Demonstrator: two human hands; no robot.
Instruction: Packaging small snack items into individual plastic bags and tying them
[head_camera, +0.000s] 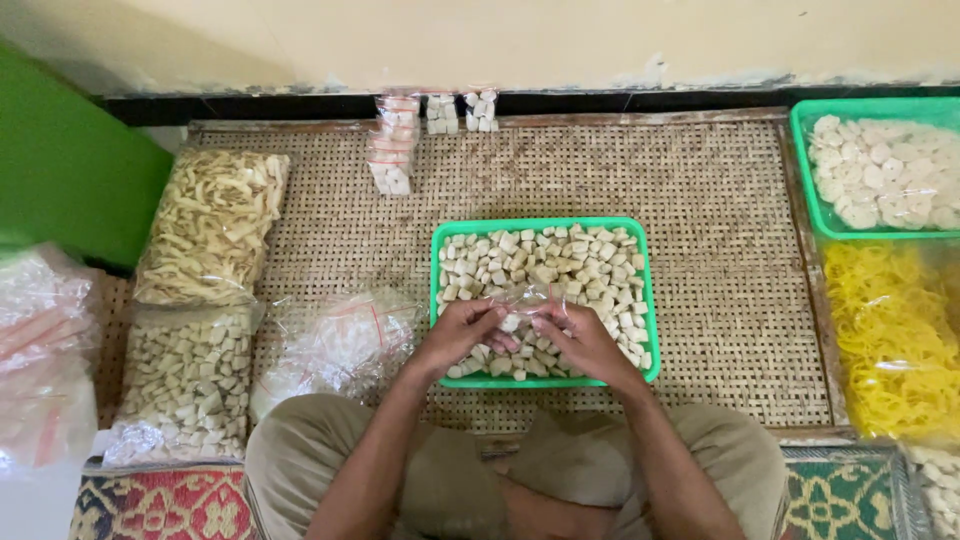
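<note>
Person seated cross-legged, both hands over the near edge of the green tray (440, 262) full of pale cracker cubes (560, 262). Left hand (462, 335) and right hand (578, 338) are each curled, fingertips pinching opposite sides of a small clear plastic bag (527, 298) held just above the cubes; neither hand is spread wide. Whether the bag mouth is open or already has pieces inside is too blurred to tell.

To do this step well, judging from the grip: keep the bag mouth pulled taut between both pinches, stay low over the tray so stray cubes fall back in, and avoid crushing the pieces.

Packages: a far row of small filled clear packets (392, 150) with reddish seal strips lies on the woven mat (700, 200), left of centre. Far left, a big clear bag of pale yellow strip crackers (212, 225); nearer, a big clear bag of cubes (185, 380). Right beside that, a heap of empty clear bags with red strips (335, 345). At the left edge, more clear bags with red stripes (40, 350). Far right, a second green tray (805, 180) with white round crackers under plastic; nearer, a bag of bright yellow noodle-like crackers (890, 340). No readable labels or signs.
</note>
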